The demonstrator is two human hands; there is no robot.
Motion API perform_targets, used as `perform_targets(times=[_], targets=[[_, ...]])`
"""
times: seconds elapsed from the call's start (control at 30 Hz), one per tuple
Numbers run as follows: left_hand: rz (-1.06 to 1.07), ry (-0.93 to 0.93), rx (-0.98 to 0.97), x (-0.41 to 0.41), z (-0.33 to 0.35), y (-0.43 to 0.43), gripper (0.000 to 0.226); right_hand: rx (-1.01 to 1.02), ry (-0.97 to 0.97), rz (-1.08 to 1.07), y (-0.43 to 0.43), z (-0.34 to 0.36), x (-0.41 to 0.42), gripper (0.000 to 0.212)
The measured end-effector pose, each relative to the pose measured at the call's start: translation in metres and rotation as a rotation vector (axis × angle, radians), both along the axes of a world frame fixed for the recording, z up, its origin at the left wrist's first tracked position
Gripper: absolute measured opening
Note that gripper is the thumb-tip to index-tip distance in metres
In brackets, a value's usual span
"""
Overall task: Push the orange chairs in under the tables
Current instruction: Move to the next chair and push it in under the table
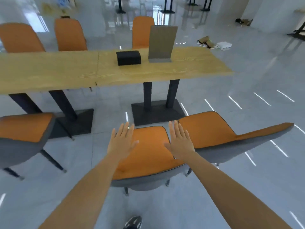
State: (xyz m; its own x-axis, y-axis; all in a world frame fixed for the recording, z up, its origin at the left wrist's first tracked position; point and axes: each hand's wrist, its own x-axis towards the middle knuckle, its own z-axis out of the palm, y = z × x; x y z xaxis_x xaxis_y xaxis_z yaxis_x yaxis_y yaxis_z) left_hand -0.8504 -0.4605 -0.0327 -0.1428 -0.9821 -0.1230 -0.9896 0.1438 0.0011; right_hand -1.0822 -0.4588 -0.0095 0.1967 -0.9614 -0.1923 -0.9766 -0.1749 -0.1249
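Observation:
An orange chair (148, 156) with a grey shell stands directly below me, pulled out from the right wooden table (189, 66). My left hand (121, 142) and my right hand (179, 141) hover flat over it, fingers spread, holding nothing. A second orange chair (214, 129) stands to its right, also out from the table. A third orange chair (21, 129) sits at the left, near the left table (41, 71). Three more orange chairs (69, 35) line the tables' far side.
A black box (128, 57) and an upright sign stand (162, 43) rest on the right table. Black pedestal bases (158, 111) stand under the tables. Cardboard scraps (212, 43) litter the glossy floor at the far right. My shoe (133, 223) shows at the bottom.

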Motion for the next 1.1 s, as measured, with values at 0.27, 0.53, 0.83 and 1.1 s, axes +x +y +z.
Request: perform_targets(times=[0.27, 0.53, 0.83, 1.1], targets=[[0.185, 0.107, 0.161, -0.025, -0.015, 0.105, 0.076, 0.16, -0.041, 0.268, 0.057, -0.019, -0.026, 0.087], [0.136, 0.066, 0.259, -0.038, -0.031, 0.118, 0.09, 0.19, 0.083, 0.393, 0.065, -0.039, -0.03, 0.078], [0.13, 0.057, 0.151, -0.04, -0.046, 0.095, 0.053, 0.042, 0.144, 0.472, 0.038, -0.059, -0.031, 0.034], [0.16, 0.012, 0.077, -0.029, -0.048, 0.073, 0.052, -0.068, 0.083, 0.529, 0.014, -0.07, -0.021, 0.041]])
